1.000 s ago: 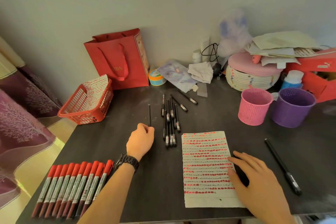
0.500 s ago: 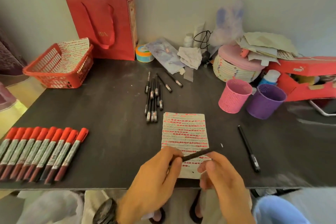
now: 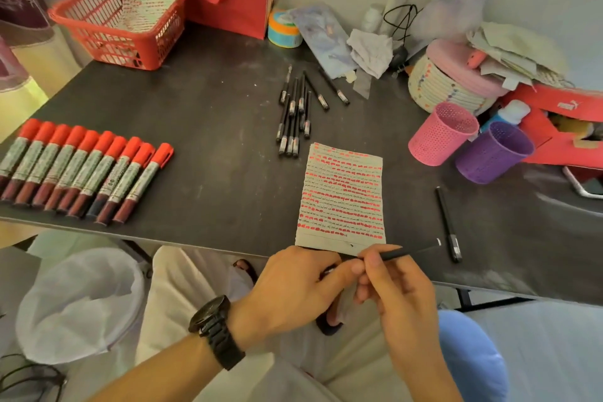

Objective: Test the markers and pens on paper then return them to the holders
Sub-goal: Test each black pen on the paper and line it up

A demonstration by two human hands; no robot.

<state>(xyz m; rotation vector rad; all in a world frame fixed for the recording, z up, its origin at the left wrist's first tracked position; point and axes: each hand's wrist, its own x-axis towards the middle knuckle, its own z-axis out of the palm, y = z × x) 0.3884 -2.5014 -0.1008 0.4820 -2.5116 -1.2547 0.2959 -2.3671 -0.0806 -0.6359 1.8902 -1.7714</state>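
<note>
Head view: both hands' fingers (image 3: 375, 261) pinch a slim black pen (image 3: 399, 253) near lined paper (image 3: 342, 199)

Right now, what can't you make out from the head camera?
Head view only:
- Black pen: the left hand and right hand cover its near end; cap state unclear.
- Pink holder, purple holder: walls hide the bottoms.
- Red markers: leftmost cut by frame edge.

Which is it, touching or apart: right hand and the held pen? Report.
Touching. The head view shows the right hand pinching the barrel of the pen.
</note>
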